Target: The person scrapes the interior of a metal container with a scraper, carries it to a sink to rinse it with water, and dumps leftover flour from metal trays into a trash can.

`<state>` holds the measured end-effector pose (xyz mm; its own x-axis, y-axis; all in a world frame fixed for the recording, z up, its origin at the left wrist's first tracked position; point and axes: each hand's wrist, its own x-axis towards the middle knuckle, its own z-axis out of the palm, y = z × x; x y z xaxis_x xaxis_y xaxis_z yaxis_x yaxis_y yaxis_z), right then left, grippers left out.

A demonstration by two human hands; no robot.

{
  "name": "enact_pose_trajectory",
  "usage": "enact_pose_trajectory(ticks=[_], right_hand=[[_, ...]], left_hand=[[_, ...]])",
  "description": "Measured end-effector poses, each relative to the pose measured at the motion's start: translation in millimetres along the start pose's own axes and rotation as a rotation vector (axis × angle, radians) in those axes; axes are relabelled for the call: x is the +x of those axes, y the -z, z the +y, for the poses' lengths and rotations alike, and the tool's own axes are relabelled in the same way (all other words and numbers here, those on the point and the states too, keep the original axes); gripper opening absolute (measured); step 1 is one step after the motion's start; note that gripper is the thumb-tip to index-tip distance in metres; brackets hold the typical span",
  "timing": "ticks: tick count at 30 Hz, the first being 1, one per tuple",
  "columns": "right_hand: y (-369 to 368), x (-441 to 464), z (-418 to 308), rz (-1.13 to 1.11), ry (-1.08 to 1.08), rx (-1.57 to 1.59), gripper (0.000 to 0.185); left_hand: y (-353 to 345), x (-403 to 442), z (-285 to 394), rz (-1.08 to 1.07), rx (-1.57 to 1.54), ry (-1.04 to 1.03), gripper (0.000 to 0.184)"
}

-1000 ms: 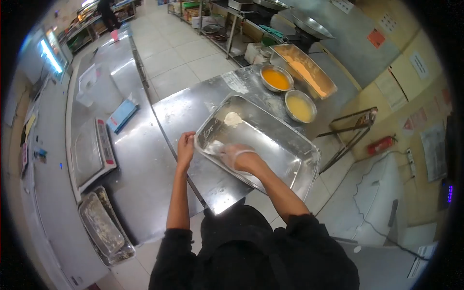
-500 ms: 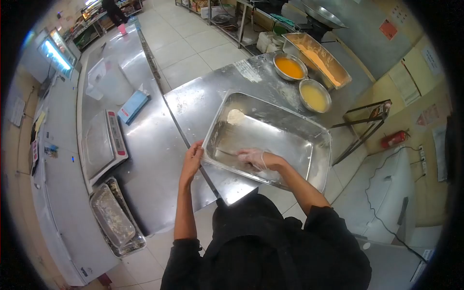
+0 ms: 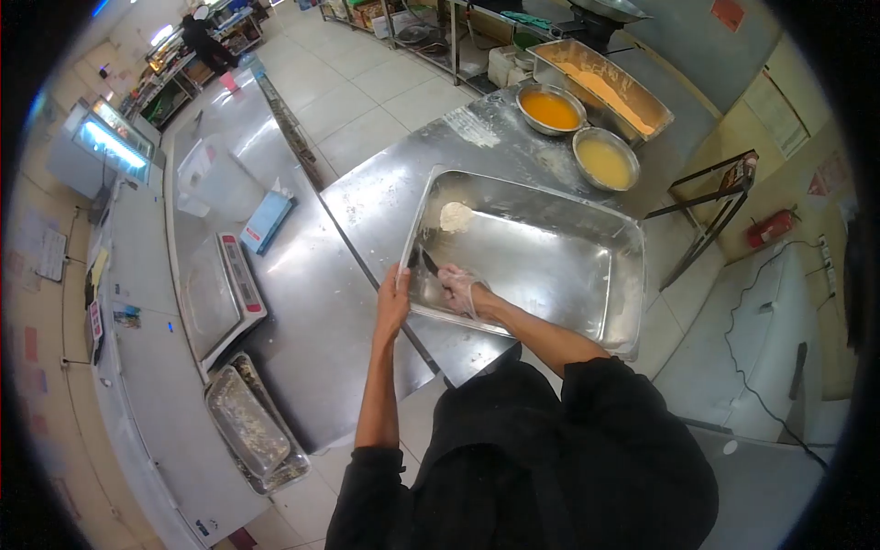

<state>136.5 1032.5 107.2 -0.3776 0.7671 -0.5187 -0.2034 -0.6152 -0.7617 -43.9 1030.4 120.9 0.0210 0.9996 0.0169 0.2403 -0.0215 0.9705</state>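
A deep rectangular steel pan (image 3: 541, 261) lies in front of me, at the near edge of the steel table. My left hand (image 3: 394, 295) is closed on its left rim near the front corner. Inside the pan my right hand (image 3: 461, 289), in a clear plastic glove, is closed round what looks like a knife (image 3: 429, 263). Its dark blade points at the pan's left wall; the handle is hidden in the fingers. A pale lump of dough or batter (image 3: 456, 217) sits in the far left part of the pan.
Beyond the pan stand a bowl of orange liquid (image 3: 551, 111), a bowl of yellowish liquid (image 3: 606, 161) and a trough of orange powder (image 3: 605, 89). On the left counter are a scale (image 3: 220, 298), a blue box (image 3: 267, 223) and a clear pitcher (image 3: 220, 183). A person (image 3: 203, 41) stands far back.
My right hand has moved left inside the pan, bringing the dark blade close to the left wall. My left hand still holds the rim. The camera view has shifted slightly.
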Motion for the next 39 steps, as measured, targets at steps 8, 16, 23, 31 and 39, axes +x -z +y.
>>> enact_pose_trajectory(ticks=[8, 16, 23, 31, 39], right_hand=[[28.7, 28.1, -27.5, 0.015, 0.052, -0.073, 0.006], [32.0, 6.1, -43.9, -0.128, 0.039, -0.322, 0.017], [31.5, 35.7, -62.5, -0.078, 0.210, -0.226, 0.027], [11.4, 10.9, -49.1, -0.067, 0.287, -0.523, 0.032], [3.9, -26.1, -36.3, -0.169, 0.216, -0.646, 0.042]], left_hand=[[-14.7, -21.3, 9.4, -0.028, 0.130, -0.075, 0.038], [-5.1, -9.5, 1.7, -0.090, 0.106, -0.109, 0.039], [-1.5, -24.8, 1.8, -0.202, 0.020, -0.004, 0.041], [7.3, -26.6, 1.2, -0.202, 0.081, -0.007, 0.042], [19.5, -39.0, -2.9, -0.199, -0.019, 0.049, 0.045]])
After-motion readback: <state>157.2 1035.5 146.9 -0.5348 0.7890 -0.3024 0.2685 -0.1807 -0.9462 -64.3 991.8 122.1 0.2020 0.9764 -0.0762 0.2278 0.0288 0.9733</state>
